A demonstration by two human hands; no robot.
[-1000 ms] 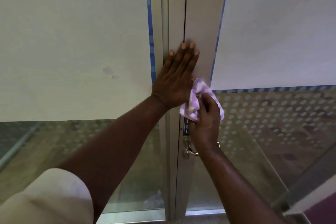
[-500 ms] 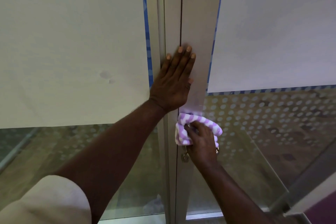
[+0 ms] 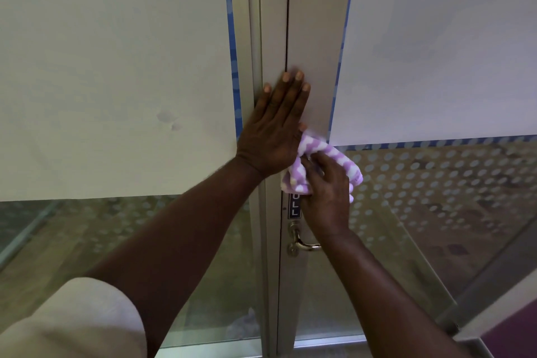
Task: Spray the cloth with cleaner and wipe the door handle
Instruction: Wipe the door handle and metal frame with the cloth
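Observation:
My left hand (image 3: 276, 128) lies flat with fingers together against the metal door frame (image 3: 313, 38), across the seam between the two doors. My right hand (image 3: 328, 189) grips a bunched purple-and-white checked cloth (image 3: 334, 155) and presses it on the frame just below the left hand. The brass lever door handle (image 3: 302, 243) sits below my right wrist, apart from the cloth; its outer end is hidden by my forearm. A dark PULL label (image 3: 294, 206) shows between cloth and handle. No spray bottle is in view.
Both doors are glass with white frosted panels (image 3: 116, 67) edged in blue tape (image 3: 232, 52) above, and clear glass with a dot pattern (image 3: 436, 183) below. A wooden floor shows through the glass. A metal threshold (image 3: 328, 341) runs along the bottom.
My right hand with the cloth dropped toward the handle, then rose again to just below my left hand. The left hand stayed flat on the frame.

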